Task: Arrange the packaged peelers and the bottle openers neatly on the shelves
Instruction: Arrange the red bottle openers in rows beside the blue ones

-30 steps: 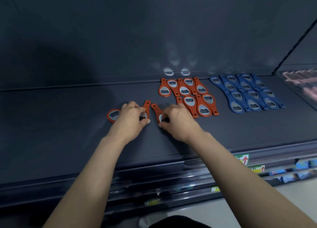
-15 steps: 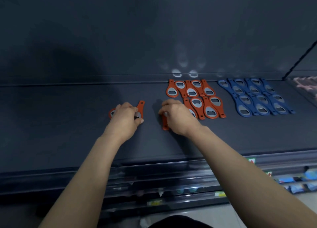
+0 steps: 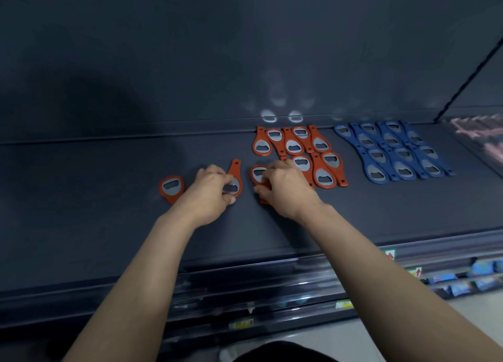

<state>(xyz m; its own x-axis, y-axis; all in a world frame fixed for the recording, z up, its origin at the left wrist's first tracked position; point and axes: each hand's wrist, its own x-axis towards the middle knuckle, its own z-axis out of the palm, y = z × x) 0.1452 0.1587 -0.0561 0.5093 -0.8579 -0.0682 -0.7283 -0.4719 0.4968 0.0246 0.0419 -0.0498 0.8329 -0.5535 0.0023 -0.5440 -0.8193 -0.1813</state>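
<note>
At the middle of the shelf (image 3: 109,225), the left hand (image 3: 209,190) pinches an orange opener (image 3: 235,171); the right hand (image 3: 283,187) grips a second opener (image 3: 257,172). It is better to slide each flat against the orange rows (image 3: 324,171), heads alternating, without pushing them.

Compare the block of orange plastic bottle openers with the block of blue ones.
The orange block sits left of the blue block. The right hand covers the orange block's near-left corner; no hand touches the blue block. Both are packed in two neat rows, with metal-lined heads.

3 loose bottle openers (image 3: 171,188) on the shelf (image 3: 95,225), left of 2 opener blocks (image 3: 296,146)
</note>
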